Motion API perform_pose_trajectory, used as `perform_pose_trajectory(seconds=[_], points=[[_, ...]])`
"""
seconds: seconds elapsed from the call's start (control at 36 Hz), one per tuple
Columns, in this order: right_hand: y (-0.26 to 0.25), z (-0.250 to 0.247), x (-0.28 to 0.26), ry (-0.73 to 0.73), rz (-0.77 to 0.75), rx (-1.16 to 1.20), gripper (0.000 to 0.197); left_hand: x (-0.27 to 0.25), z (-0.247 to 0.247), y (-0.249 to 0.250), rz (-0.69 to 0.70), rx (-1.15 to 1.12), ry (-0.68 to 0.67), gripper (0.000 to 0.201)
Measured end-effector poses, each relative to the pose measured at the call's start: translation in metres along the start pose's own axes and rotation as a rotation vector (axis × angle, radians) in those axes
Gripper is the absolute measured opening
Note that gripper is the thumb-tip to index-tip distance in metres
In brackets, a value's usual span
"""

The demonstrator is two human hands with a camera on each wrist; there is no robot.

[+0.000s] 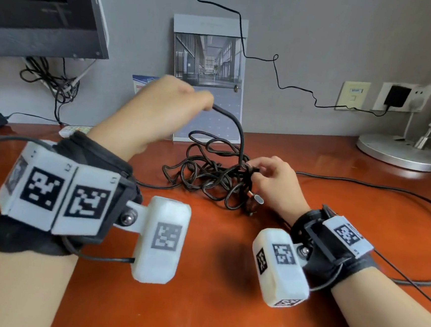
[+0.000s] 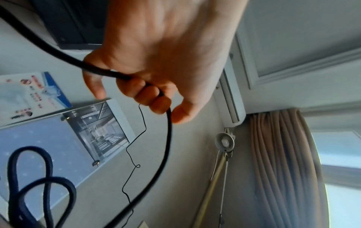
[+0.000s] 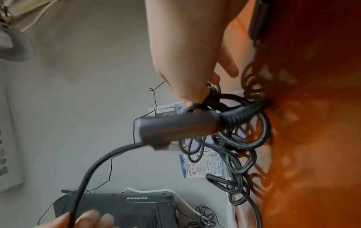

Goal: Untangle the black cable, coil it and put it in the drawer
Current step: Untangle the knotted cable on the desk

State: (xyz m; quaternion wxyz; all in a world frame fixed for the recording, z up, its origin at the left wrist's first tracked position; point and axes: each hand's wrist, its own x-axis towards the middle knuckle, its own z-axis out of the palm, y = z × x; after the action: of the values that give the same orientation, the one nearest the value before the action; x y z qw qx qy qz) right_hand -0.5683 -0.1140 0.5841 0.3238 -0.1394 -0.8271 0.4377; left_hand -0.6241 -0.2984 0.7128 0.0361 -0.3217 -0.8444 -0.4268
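A black braided cable [image 1: 206,174] lies in a tangled heap on the red-brown desk [image 1: 213,279]. My left hand [image 1: 167,108] is raised above the desk and grips one strand of the cable [image 2: 168,138] in its curled fingers, and the strand runs down into the heap. My right hand [image 1: 272,178] rests at the right side of the heap and pinches a knot of loops [image 3: 213,95]. A grey plug [image 1: 256,199] of the cable lies just in front of that hand, large and close in the right wrist view [image 3: 175,128]. No drawer is in view.
A calendar [image 1: 206,80] leans on the wall behind the heap. A monitor [image 1: 45,13] hangs at the left, with more wires under it. A lamp base [image 1: 398,152] sits at the right, below a wall socket with a charger [image 1: 397,96]. Thin camera leads cross the desk.
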Motion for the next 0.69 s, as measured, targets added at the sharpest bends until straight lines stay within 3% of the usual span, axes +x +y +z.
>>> perform_pose_trajectory(seconds=[0.08, 0.22, 0.36, 0.44, 0.58, 0.69], points=[[0.001, 0.0, 0.002, 0.052, 0.024, 0.035, 0.037, 0.002, -0.008, -0.001, -0.029, -0.184, 0.09, 0.024], [-0.009, 0.002, -0.002, 0.002, -0.039, -0.02, 0.024, 0.01, -0.012, -0.012, -0.093, -0.306, 0.268, 0.019], [-0.007, 0.003, -0.002, 0.0, 0.013, -0.098, 0.024, 0.009, -0.007, -0.013, -0.076, -0.274, 0.228, 0.024], [-0.01, 0.004, -0.003, -0.034, 0.014, -0.102, 0.008, 0.011, -0.009, -0.014, -0.035, -0.135, 0.224, 0.018], [-0.012, 0.009, -0.005, -0.039, -0.041, -0.104, 0.013, 0.012, -0.02, -0.016, -0.039, 0.336, 0.153, 0.034], [-0.015, 0.019, -0.006, -0.032, -0.057, -0.19, 0.014, 0.007, -0.013, -0.017, 0.002, 0.622, 0.101, 0.019]])
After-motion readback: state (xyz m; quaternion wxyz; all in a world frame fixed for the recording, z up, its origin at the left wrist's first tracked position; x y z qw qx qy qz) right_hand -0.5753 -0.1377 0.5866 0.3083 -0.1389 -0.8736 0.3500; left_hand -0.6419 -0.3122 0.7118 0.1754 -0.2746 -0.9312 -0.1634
